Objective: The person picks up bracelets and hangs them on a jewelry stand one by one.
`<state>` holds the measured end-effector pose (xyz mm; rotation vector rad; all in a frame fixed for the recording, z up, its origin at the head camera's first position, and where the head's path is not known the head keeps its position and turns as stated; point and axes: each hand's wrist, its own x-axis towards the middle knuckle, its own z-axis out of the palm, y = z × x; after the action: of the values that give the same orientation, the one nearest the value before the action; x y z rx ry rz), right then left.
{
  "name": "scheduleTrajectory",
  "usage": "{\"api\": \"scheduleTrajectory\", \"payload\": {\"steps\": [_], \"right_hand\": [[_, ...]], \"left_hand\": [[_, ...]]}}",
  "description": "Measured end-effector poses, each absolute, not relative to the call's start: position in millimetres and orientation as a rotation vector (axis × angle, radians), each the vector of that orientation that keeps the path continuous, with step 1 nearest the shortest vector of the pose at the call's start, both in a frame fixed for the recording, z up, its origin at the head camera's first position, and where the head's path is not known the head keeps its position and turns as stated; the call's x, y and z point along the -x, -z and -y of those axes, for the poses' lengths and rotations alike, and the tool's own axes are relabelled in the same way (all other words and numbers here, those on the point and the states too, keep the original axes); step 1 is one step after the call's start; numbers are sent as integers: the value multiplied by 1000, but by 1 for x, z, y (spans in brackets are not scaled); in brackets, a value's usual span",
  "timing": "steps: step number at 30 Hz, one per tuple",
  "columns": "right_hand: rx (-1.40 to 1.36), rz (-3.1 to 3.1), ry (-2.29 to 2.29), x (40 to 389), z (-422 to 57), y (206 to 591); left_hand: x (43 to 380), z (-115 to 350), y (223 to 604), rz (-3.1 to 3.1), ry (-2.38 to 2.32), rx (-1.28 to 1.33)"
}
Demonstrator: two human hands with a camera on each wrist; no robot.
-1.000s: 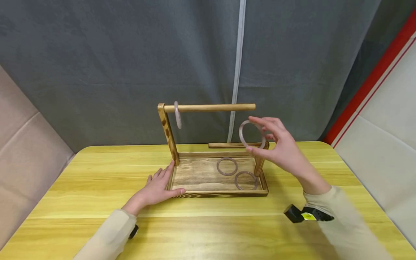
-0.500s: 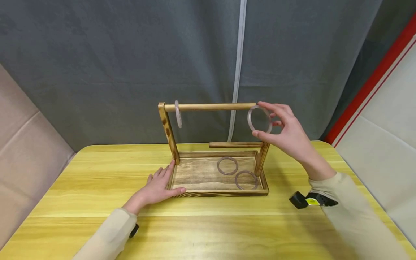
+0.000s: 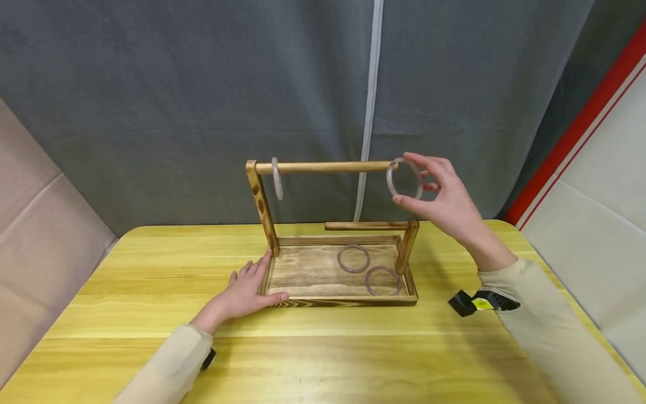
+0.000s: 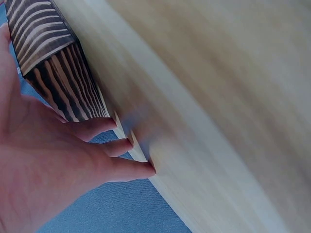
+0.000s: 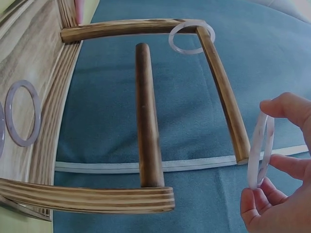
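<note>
My right hand (image 3: pixel 446 199) pinches a pale, translucent bangle (image 3: pixel 390 178) between thumb and fingers. In the head view the bangle overlaps the free right end of the upper wooden bar (image 3: pixel 328 167); the right wrist view shows the bangle (image 5: pixel 253 160) nearly edge-on, right at the bar's tip. A second bangle (image 3: pixel 277 180) hangs on that bar near its left post. With fingers spread, my left hand (image 3: pixel 242 292) rests against the left end of the stand's tray (image 3: pixel 298 275). In the left wrist view, its fingertips (image 4: pixel 146 169) touch the table.
Two more bangles, one farther back (image 3: pixel 339 261) and one nearer (image 3: pixel 367 282), lie flat at the tray's right side. A shorter lower bar (image 3: pixel 363 225) points left from the right post (image 3: pixel 406 249). Behind the table (image 3: pixel 323 359) hangs a grey curtain (image 3: pixel 202 112).
My right hand has lifted the bangle up and slightly right, from in front of the lower bar to the upper bar's free end. The left hand stays put.
</note>
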<state>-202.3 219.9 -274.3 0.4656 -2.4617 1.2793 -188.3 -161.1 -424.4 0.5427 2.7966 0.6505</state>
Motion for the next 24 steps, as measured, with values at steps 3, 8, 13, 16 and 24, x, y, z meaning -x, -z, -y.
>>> {"api": "scheduleTrajectory", "payload": {"steps": [3, 8, 13, 16, 24], "right_hand": [[-482, 2469, -1285, 203, -217, 276], [-536, 2469, -1300, 204, -210, 281], [-542, 2460, -1300, 204, -208, 283], [-523, 2448, -1290, 205, -211, 283], [-468, 2440, -1289, 208, -218, 277]], "left_hand": [[188, 161, 424, -2796, -655, -538], [188, 162, 425, -2795, -655, -542], [188, 161, 425, -2799, -654, -546], [188, 161, 425, -2801, -654, -548], [188, 162, 425, -2802, -652, -548]]}}
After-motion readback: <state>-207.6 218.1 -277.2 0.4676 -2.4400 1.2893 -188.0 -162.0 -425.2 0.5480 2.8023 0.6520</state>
